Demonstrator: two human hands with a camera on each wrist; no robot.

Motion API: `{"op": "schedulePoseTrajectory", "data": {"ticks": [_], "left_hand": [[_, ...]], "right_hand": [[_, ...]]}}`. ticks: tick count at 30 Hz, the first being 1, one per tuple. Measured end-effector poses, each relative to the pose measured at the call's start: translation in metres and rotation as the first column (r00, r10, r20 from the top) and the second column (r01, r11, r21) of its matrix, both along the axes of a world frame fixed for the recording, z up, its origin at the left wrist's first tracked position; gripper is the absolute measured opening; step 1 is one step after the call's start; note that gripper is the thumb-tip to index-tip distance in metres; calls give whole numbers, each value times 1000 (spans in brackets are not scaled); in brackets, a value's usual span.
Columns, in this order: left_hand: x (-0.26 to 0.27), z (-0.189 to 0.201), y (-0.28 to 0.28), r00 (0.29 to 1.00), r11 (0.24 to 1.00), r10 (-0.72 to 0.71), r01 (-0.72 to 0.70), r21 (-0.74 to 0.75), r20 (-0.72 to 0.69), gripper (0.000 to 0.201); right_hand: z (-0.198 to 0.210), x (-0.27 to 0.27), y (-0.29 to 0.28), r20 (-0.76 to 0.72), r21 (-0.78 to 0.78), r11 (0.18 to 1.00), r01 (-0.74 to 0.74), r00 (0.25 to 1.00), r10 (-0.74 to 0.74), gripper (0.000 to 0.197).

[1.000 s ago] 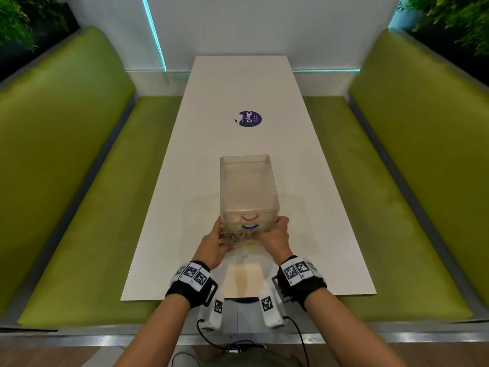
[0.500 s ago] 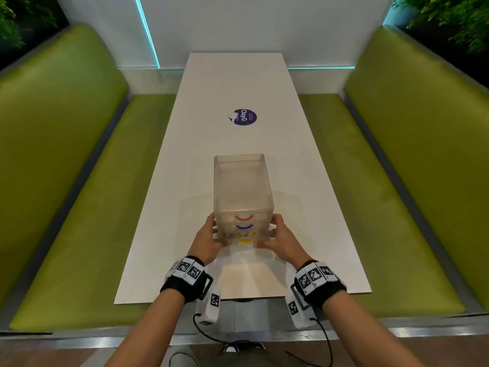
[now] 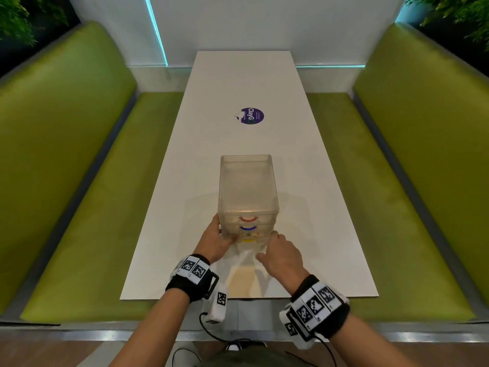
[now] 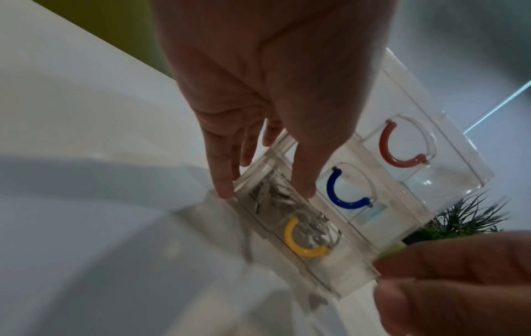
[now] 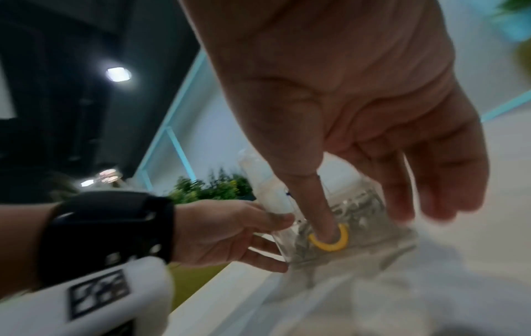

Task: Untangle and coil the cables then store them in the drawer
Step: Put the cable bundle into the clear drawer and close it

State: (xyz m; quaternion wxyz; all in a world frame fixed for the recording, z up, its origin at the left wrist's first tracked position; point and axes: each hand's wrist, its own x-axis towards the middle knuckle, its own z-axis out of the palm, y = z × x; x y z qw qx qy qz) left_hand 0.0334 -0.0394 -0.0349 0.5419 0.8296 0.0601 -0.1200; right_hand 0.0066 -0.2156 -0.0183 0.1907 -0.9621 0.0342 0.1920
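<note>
Head view: the left hand (image 3: 214, 241) grips the left front corner of the clear drawer unit (image 3: 248, 193) on the table (image 3: 304, 168); the right hand (image 3: 281, 254) reaches the yellow handle (image 3: 248, 240), fingers loosely extended.

Left wrist view: pale cables (image 4: 276, 197) lie bunched behind the bottom drawer (image 4: 301, 229), just below the thumb.

Right wrist view: one finger hooks the handle. A hard pull could slide the light unit if the bracing grip slips.
</note>
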Motion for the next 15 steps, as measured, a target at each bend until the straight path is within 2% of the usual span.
{"op": "schedulePoseTrajectory", "data": {"ticks": [5, 7, 10, 15], "left_hand": [[6, -6, 2, 1000, 998, 1, 0, 57, -15, 54], [7, -9, 4, 1000, 996, 19, -17, 83, -20, 54], [7, -11, 5, 998, 985, 43, -35, 167, -41, 54], [7, -10, 6, 1000, 984, 9, -5, 179, -17, 58]], "right_hand": [[8, -10, -2, 104, -139, 979, -148, 981, 163, 33], [11, -14, 0, 132, -120, 972, -204, 967, 219, 33], [4, -13, 10, 132, -38, 952, -304, 943, 306, 45], [-4, -8, 19, 160, -23, 938, -345, 925, 344, 47]]}}
